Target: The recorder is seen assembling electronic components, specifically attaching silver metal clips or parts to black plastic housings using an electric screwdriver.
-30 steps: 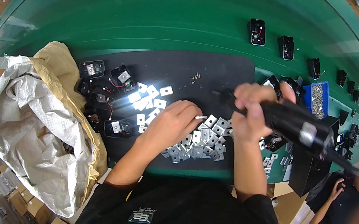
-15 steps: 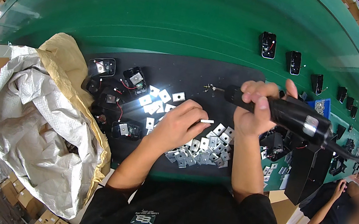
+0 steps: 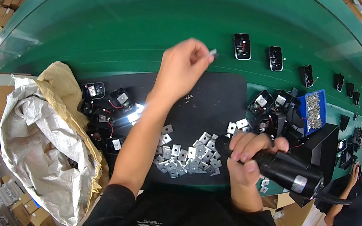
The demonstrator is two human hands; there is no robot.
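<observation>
My left hand (image 3: 183, 68) is stretched far forward over the green belt, its thumb and fingers pinching a small metal plate (image 3: 213, 52). A little to the right of it a black housing (image 3: 242, 46) with wires inside lies on the belt. My right hand (image 3: 250, 158) is wrapped round a black electric screwdriver (image 3: 288, 173), whose cable runs off to the right. The screwdriver's front end points left, above a pile of square metal plates (image 3: 195, 158) with holes on the black mat (image 3: 215, 92). A few screws (image 3: 187, 98) lie on the mat between my hands.
A white woven sack (image 3: 48, 148) stands at the left, beside several black housings (image 3: 122, 98). On the right are more housings (image 3: 281, 101), a blue tray of screws (image 3: 314, 109) and a black box (image 3: 324, 144). Another person (image 3: 353, 199) is at the far right.
My left hand has moved forward from the plate pile to the belt with a plate in its fingers. My right hand has brought the screwdriver back toward me. The view has shifted.
</observation>
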